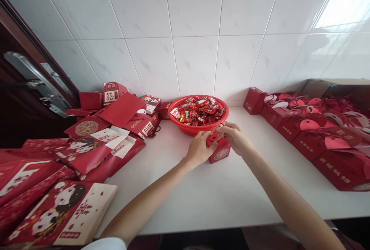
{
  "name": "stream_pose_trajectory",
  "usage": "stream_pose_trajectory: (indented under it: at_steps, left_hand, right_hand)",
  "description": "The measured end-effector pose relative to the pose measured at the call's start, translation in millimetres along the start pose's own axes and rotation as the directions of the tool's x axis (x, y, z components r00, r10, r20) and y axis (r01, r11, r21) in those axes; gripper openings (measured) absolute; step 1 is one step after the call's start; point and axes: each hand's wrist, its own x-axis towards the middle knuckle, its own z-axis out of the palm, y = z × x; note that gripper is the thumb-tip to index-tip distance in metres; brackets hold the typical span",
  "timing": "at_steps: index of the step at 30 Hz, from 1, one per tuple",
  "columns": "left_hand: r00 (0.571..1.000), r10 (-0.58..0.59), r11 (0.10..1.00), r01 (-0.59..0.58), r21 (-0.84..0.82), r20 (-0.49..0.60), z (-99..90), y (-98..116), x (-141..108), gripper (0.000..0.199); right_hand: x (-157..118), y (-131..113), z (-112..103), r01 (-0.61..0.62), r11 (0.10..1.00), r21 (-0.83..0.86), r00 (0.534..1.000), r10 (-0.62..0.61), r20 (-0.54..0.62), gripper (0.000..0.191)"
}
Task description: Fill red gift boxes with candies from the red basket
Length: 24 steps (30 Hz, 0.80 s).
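Observation:
A small red box (220, 153) with a gold round print stands on the white table (185, 200), just in front of a red basin (187, 129) full of wrapped candies (199, 109). My left hand (200, 149) is closed on the box's top flap from the left side. On the right, my right hand (235, 138) pinches the twisted cord (216, 129) at the top of the box. The fingertips of both hands are close together above the box.
Flat and folded red boxes and bags (86, 146) are piled on the left. Rows of closed red boxes (306, 142) stand on the right, with a cardboard carton (318, 87) behind. A tiled wall (196, 61) rises at the back, and a door handle (31, 80) shows at far left.

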Motion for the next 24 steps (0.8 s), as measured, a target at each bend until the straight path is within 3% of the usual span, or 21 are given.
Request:
stream_pose_trajectory:
  at_steps: [9,13,15,17,20,22,24]
  left_hand:
    - [0.995,0.084,0.995,-0.086,-0.056,-0.047,0.2,-0.4,0.3,0.041]
    - [0.994,0.103,0.993,-0.101,-0.062,0.037,-5.4,-2.9,-1.2,0.046]
    - [0.987,0.126,0.987,-0.114,-0.115,0.099,-8.9,-6.3,-3.8,0.062]
    - [0.984,0.142,0.976,-0.121,-0.179,0.107,-12.3,-11.4,-6.5,0.073]
    - [0.991,0.129,0.96,-0.12,-0.253,0.022,-15.6,-24.2,-8.5,0.052]
    - [0.995,0.096,0.953,-0.09,-0.291,0.004,-15.9,-36.8,-8.4,0.034]
    - [0.996,0.049,0.952,-0.026,-0.306,0.069,-14.3,-51.0,-8.6,0.04]
  right_hand:
    - [-1.8,-7.8,7.7,0.056,0.998,-0.026,0.997,-0.057,-0.046,0.034]
    - [-2.7,-7.8,1.8,0.096,0.974,-0.203,0.994,-0.104,-0.03,0.031]
    - [-1.6,-7.9,-6.7,0.169,0.889,-0.426,0.97,-0.227,-0.089,0.026]
    - [-0.1,-11.1,-18.8,0.187,0.729,-0.659,0.917,-0.37,-0.15,0.019]
    - [3.3,-22.4,-41.2,0.078,0.54,-0.838,0.863,-0.458,-0.215,0.013]
    - [7.0,-32.2,-57.7,0.005,0.494,-0.87,0.841,-0.472,-0.263,0.013]
    - [11.9,-41.5,-75.2,-0.045,0.494,-0.868,0.831,-0.463,-0.307,0.014]
